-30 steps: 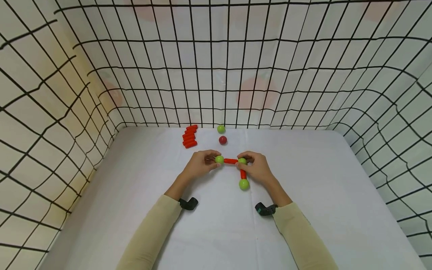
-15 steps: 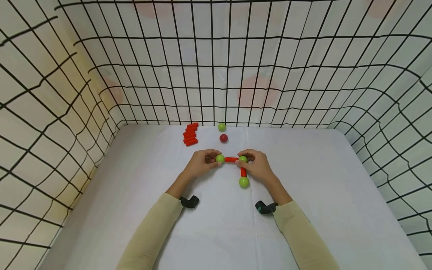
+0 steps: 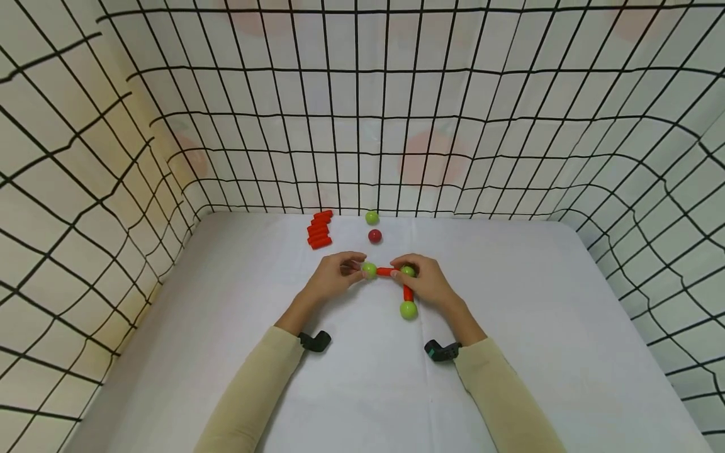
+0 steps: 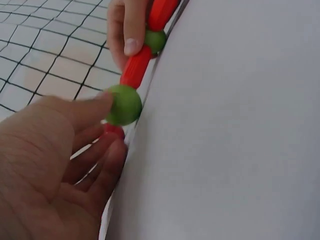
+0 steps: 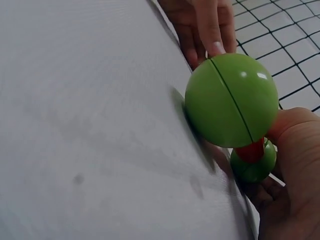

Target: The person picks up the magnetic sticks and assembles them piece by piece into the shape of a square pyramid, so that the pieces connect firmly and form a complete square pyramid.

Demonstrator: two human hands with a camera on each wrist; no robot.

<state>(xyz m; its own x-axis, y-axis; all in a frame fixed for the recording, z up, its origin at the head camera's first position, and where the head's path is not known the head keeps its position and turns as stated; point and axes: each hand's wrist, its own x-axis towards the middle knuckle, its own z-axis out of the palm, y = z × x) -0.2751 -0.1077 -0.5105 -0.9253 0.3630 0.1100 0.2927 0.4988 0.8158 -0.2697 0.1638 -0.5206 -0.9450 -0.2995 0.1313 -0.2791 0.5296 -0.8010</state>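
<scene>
The nearest green ball [image 5: 231,100] looks like hard, smooth plastic, glossy enough to catch small white highlights, with a thin dark seam line across it. The red stick [image 4: 136,70] looks like plastic too, with a softer sheen. A darker red ball [image 3: 375,236] shows a shiny spot. The table covering [image 3: 362,390] appears to be matt white cloth, mostly smooth, with faint creases. The sleeves [image 3: 252,396] are matt beige fabric. The wrist devices [image 3: 315,341] look like dark plastic; the netting [image 3: 357,70] resembles thin black cord.

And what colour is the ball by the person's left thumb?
That ball is green; it shows best in the left wrist view.
</scene>
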